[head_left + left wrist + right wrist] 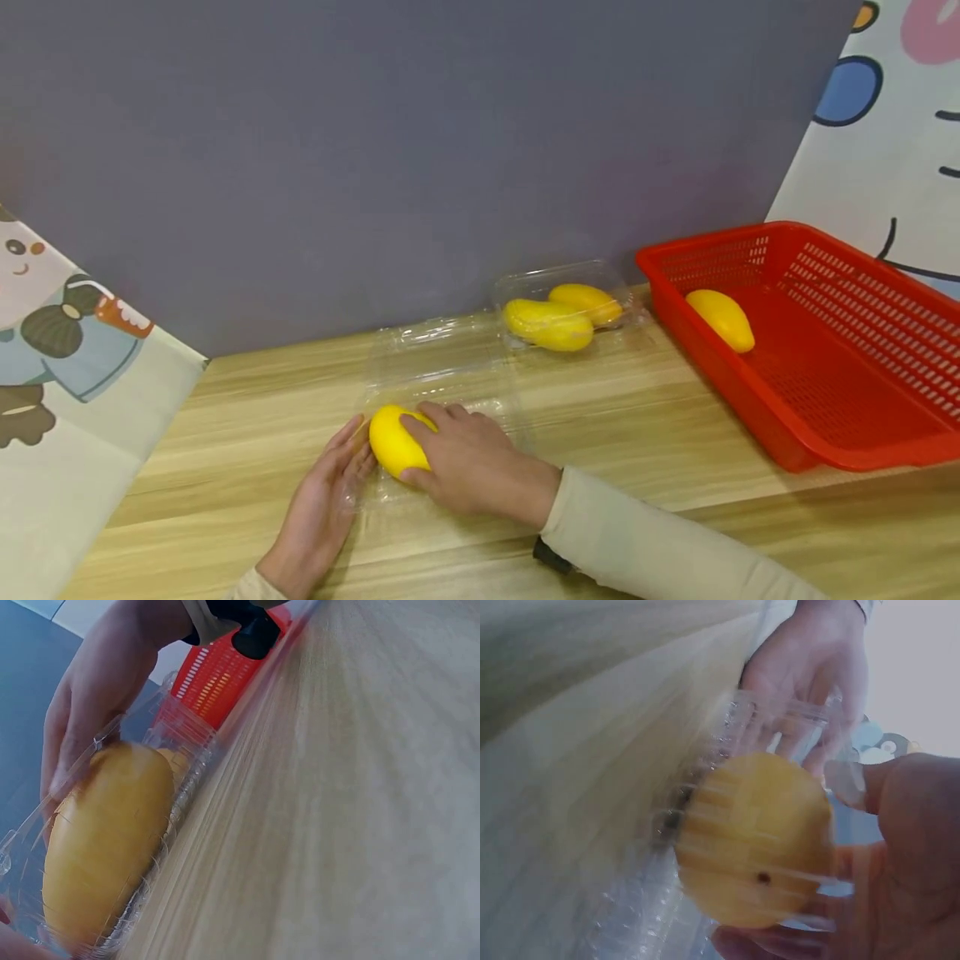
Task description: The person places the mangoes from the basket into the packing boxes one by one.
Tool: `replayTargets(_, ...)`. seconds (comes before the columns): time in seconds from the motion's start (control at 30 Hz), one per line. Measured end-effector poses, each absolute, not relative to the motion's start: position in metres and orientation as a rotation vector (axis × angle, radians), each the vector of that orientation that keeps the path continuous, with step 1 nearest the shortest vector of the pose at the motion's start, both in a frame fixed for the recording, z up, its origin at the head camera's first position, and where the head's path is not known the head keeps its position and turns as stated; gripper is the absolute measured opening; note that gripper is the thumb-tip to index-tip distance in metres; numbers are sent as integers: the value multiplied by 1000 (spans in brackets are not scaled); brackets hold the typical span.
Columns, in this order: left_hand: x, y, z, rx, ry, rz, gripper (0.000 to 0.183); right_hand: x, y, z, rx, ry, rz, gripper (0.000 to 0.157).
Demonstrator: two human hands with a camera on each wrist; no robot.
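A yellow mango (pixel 393 442) lies in the near part of a clear plastic clamshell box (pixel 442 379), whose lid is folded back toward the wall. My right hand (pixel 468 458) grips this mango from above and the right, thumb on the near side. Against the left end of the box rests my left hand (pixel 318 508), its fingers extended along the clear wall. The left wrist view shows the mango (pixel 109 844) behind the transparent side. In the right wrist view, a small dark spot marks the end of the mango (pixel 754 840), and the right thumb and fingers surround it.
Behind and to the right stands another clear box (pixel 517 287) with two mangoes (pixel 551 325) in it. A red perforated basket (pixel 817 408) on the right holds one mango (pixel 720 321). A grey wall (pixel 420 167) closes off the back of the wooden table (pixel 225 467).
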State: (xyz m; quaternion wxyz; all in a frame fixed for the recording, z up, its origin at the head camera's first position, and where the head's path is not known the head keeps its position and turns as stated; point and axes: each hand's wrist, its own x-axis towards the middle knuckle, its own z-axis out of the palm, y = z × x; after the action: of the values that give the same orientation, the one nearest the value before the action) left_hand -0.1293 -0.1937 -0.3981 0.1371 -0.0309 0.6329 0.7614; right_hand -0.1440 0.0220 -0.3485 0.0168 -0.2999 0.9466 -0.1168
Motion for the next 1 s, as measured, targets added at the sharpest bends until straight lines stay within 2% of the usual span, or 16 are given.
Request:
replayTargets(0.27,-131,-191,-397,-91,1807,2236,55,-153,40,-335,-941,2930,-408,53)
replayTargets(1.0,-125,-189,-394,-104,1838,2233,58,-149,33,-346,-943,2930,-375,64)
